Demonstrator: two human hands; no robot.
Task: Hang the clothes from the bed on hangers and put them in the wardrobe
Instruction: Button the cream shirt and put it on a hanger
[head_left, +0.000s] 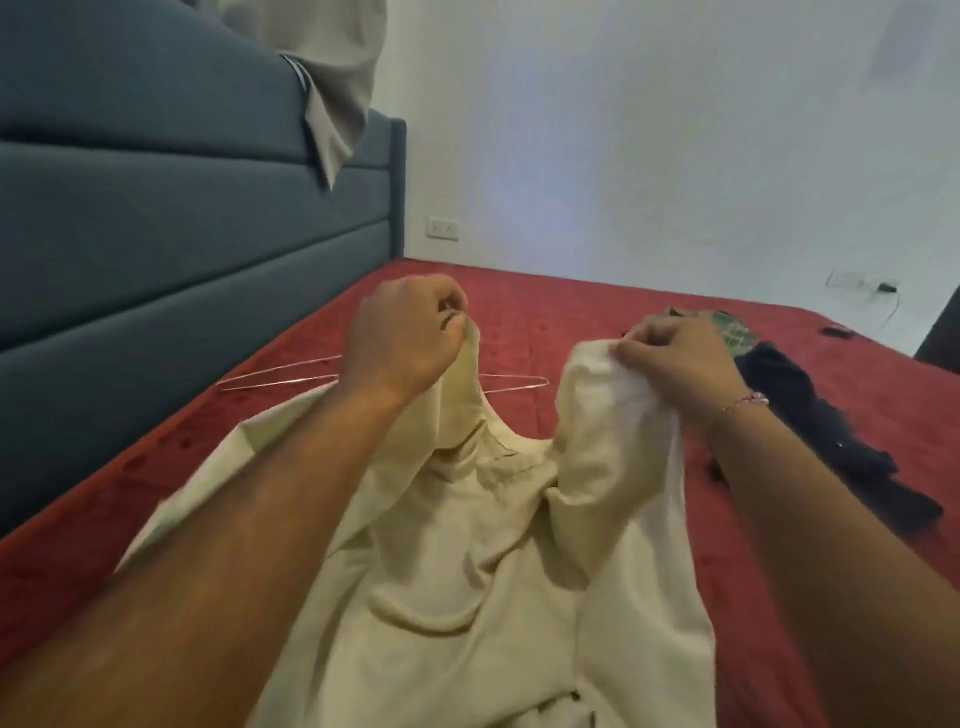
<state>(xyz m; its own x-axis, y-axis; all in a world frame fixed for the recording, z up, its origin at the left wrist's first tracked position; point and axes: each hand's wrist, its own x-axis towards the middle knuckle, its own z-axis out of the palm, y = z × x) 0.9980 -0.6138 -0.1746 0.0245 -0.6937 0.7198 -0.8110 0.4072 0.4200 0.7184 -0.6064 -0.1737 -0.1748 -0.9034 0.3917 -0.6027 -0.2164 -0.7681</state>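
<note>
**Both hands lift a cream garment off the red bed**

Nearest the camera, the cream garment (467, 571) spreads over the red bedcover (597, 312) between the two forearms, its lower part running out of the bottom edge of the view. One flat panel of it lies out to the left under the left forearm. Its upper edge is pulled up off the bed into two peaks, one under each hand.

The left hand (402, 332) is curled closed, its fingers pinching the left peak of the cloth. The right hand (675, 358), with a thin bracelet at its wrist, is also curled closed, bunching the right peak in its fingers. The two hands are held apart, with the fabric sagging between them.

Just beyond the left hand, a thin wire hanger (280, 376) lies flat on the bedcover, partly hidden by that hand and the raised cloth. To the right of the right hand lies a dark garment (810, 431), and past it a green checked cloth (730, 327). Further off stand the blue padded headboard (156, 208), with a pale garment (337, 78) draped over its top, and the white wall (649, 130).
</note>
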